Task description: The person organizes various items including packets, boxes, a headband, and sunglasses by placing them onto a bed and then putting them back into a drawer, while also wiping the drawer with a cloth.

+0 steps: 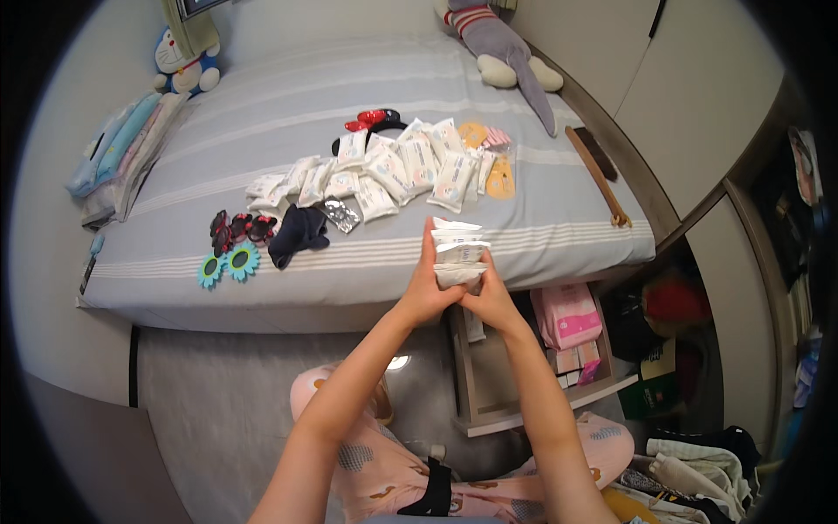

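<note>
Between my left hand and my right hand is a stack of small white packets, gripped from both sides above the bed's near edge. A loose heap of similar white packets lies on the striped bedspread beyond my hands. Beside that heap are a dark cloth item, a silvery packet, flower-shaped sunglasses, dark red-trimmed glasses and a headband with a red bow. Below my hands stands an open drawer.
Pink packages sit in the drawer's right part. A brown wooden-handled brush lies at the bed's right. Plush toys and folded bagged textiles rest at the edges. Clothes are piled at lower right.
</note>
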`<action>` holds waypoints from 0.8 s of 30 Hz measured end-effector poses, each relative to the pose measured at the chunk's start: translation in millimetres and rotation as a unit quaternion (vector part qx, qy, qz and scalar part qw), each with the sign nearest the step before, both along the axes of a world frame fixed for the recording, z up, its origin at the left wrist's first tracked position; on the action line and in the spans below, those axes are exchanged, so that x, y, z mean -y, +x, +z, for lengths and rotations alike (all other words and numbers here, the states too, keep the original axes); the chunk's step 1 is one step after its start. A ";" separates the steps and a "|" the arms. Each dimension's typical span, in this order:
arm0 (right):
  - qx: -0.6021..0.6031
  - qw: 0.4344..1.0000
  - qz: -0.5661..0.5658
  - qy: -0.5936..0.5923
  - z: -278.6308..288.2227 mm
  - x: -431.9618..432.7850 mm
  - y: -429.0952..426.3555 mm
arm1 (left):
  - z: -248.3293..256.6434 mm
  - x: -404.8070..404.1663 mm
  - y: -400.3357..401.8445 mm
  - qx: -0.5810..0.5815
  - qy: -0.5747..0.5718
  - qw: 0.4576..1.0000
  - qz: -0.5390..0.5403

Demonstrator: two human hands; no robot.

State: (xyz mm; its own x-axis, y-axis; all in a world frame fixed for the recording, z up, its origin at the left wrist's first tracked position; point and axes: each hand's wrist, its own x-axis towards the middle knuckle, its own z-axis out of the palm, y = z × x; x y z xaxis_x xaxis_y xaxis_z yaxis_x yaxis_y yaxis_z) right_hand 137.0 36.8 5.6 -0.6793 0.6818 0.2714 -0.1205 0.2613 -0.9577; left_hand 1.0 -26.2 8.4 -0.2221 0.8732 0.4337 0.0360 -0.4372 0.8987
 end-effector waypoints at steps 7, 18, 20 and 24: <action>0.017 0.998 0.012 0.057 -12.0 -27.2 -58.6 | -4.8 -23.4 -36.8 0.069 -0.057 0.996 0.002; 0.014 0.997 -0.014 0.075 2.1 5.6 23.2 | -1.5 2.4 32.0 0.155 -0.125 0.980 0.015; 0.027 0.999 -0.017 -0.007 -7.8 20.6 55.5 | -13.7 10.9 56.0 0.146 -0.186 0.972 -0.004; 0.031 0.965 -0.068 -0.253 -44.7 38.4 115.7 | -53.4 6.4 97.4 0.032 -0.286 0.948 -0.135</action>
